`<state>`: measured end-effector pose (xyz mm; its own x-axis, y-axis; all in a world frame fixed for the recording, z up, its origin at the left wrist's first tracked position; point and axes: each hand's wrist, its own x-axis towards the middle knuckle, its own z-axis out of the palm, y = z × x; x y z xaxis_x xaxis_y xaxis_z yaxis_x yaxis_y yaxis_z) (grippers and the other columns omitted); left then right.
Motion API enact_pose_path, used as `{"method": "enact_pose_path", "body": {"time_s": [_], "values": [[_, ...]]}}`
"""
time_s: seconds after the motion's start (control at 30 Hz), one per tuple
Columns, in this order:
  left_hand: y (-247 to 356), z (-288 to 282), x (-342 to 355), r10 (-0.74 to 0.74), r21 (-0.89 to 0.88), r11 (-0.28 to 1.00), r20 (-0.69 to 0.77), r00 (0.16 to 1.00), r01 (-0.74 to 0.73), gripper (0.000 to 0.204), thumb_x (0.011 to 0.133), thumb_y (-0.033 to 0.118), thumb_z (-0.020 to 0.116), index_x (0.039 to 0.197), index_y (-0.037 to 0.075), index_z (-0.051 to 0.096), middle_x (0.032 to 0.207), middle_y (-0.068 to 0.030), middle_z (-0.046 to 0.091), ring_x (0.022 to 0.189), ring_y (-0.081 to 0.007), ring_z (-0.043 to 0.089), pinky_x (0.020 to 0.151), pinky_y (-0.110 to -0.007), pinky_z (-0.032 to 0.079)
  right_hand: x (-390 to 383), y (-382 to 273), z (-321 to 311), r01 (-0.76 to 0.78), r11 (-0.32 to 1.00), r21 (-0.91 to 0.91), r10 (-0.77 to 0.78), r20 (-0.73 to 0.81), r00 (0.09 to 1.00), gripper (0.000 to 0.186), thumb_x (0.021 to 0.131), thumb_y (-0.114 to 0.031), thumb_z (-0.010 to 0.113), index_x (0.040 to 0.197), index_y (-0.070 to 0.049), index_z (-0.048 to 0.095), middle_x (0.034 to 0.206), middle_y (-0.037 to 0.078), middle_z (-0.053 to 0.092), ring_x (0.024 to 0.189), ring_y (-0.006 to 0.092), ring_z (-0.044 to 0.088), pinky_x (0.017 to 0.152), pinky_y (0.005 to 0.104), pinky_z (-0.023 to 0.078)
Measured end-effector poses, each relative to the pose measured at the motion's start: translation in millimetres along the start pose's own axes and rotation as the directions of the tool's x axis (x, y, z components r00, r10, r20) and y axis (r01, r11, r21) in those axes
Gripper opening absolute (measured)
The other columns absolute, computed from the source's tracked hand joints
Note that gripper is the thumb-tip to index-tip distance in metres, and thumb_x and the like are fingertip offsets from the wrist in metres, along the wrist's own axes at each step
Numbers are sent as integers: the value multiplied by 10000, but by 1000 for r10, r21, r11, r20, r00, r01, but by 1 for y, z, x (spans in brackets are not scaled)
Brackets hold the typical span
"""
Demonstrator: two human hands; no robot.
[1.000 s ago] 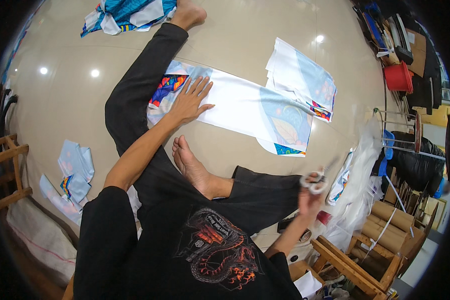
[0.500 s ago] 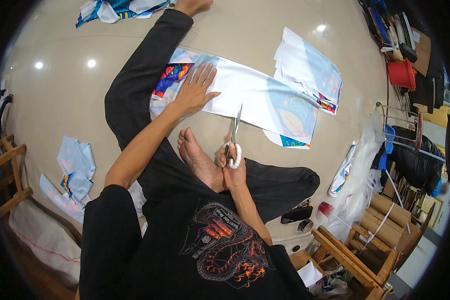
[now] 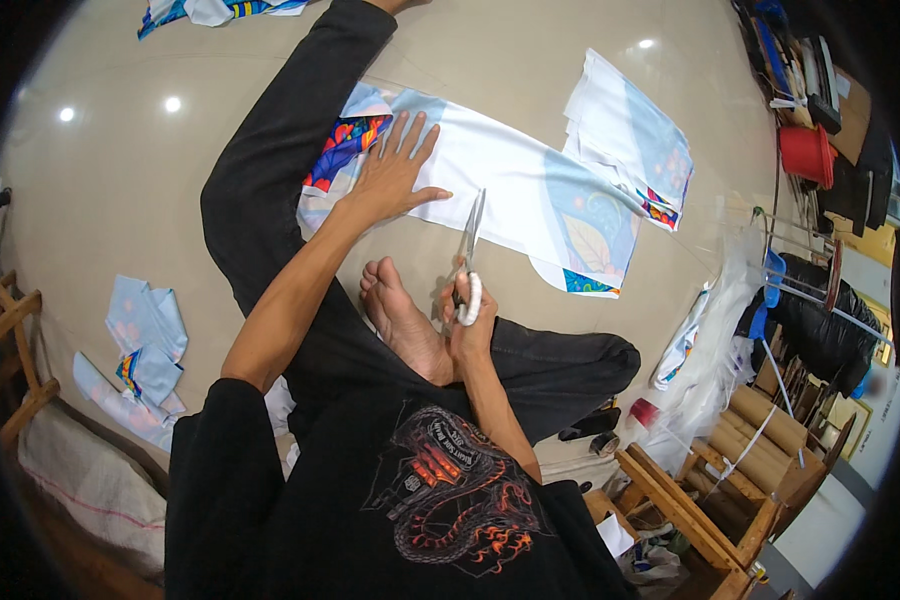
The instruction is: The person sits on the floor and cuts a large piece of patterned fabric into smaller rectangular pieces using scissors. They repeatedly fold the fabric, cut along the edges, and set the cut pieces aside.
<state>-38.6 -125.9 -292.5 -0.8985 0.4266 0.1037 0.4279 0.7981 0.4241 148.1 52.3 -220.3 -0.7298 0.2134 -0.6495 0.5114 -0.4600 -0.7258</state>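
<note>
My left hand (image 3: 394,178) lies flat with fingers spread on a long piece of white fabric (image 3: 490,165), whose left end shows a bright blue, red and orange print. My right hand (image 3: 470,318) holds a pair of scissors (image 3: 473,232) by handles wrapped in white. Their blades point away from me, and the tips reach the fabric's near edge; whether cloth lies between the blades I cannot tell. A second stack of white and pale-blue fabric (image 3: 625,130) adjoins the far right side of the long piece.
Folded pale-blue fabric pieces (image 3: 148,320) lie on the floor at left, more colourful cloth (image 3: 220,12) at the far left. Clear plastic sheeting (image 3: 715,350), brown cardboard rolls (image 3: 755,440), a wooden frame (image 3: 685,515) and a red bucket (image 3: 808,155) line the right side.
The scissors and my right hand have moved slightly forward, bringing the blade tips to the fabric's edge. My left hand stays pressed on the cloth. The whole view has shifted a little.
</note>
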Motion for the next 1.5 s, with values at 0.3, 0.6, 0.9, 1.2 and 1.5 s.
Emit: {"method": "enact_pose_path", "body": {"time_s": [0.3, 0.6, 0.9, 1.2, 1.5], "values": [[0, 0, 1, -27, -17, 999, 29, 999, 27, 1159, 823, 748, 684, 1668, 99, 227, 1742, -205, 108, 1601, -450, 59, 1225, -635, 238, 30, -14, 18, 25, 995, -99, -28, -27, 999, 466, 968, -194, 774, 1382, -20, 648, 760, 30, 641, 583, 72, 548, 511, 213, 418], [3, -6, 3, -56, -58, 996, 76, 996, 60, 1173, 803, 685, 747, 1672, 103, 216, 1749, -186, 86, 1605, -437, 46, 1233, -630, 229, 60, -32, 29, 60, 979, -195, -66, -23, 998, 520, 967, -213, 776, 1429, -28, 623, 767, 30, 652, 585, 72, 541, 509, 226, 399], [2, -13, 7, -73, -90, 993, 85, 994, 81, 1172, 792, 640, 777, 1671, 101, 219, 1749, -184, 89, 1607, -433, 44, 1233, -616, 245, 83, -46, 45, 123, 986, -109, -126, -14, 992, 476, 988, -205, 743, 1407, -6, 632, 735, 24, 628, 544, 74, 521, 486, 230, 375], [2, -16, 4, -82, -55, 995, 80, 993, 86, 1188, 756, 624, 814, 1652, 75, 259, 1735, -198, 144, 1603, -424, 88, 1219, -567, 301, 94, -67, 63, 110, 989, -95, -112, -7, 994, 472, 963, -246, 777, 1331, 27, 666, 719, 20, 620, 563, 78, 523, 507, 232, 388], [4, -24, 3, -94, -92, 990, 150, 984, 109, 1150, 807, 631, 766, 1669, 104, 218, 1751, -181, 76, 1606, -434, 45, 1233, -614, 253, 121, -89, 48, 104, 985, -138, -92, 89, 992, 403, 977, -274, 761, 1286, -28, 677, 798, 31, 671, 648, 83, 590, 578, 226, 455]]}}
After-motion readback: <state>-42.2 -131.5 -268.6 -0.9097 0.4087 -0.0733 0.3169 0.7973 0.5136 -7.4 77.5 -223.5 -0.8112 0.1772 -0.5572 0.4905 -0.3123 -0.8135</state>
